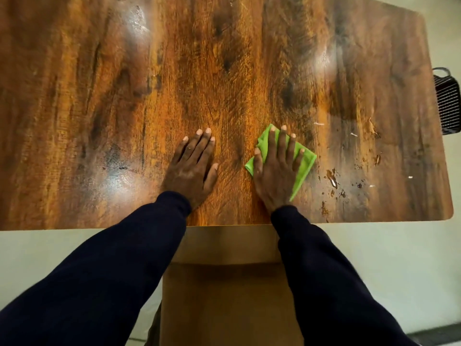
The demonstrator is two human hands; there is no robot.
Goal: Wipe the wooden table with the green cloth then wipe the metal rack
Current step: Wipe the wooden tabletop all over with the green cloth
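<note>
reaches in with dark sleeves (99, 270) over a pale floor (374, 258). presses the green cloth (305, 163) flat to the table (224, 71) near its front edge with the right hand (274, 168), fingers straight and spread, nothing curled round it. rests the left hand (192, 166) just beside, flat and open on bare wood, holding nothing. looks like the first step, wiping the table, with much of it left. calls next for a firm sweep rightward into the wet drops (333, 179) and pale flecks near the right end. farther off, shows glossy dark-streaked grain with patches of glare. beyond the right edge, shows a dark wire rack (447, 101), likely the task's, not yet wiped.
</note>
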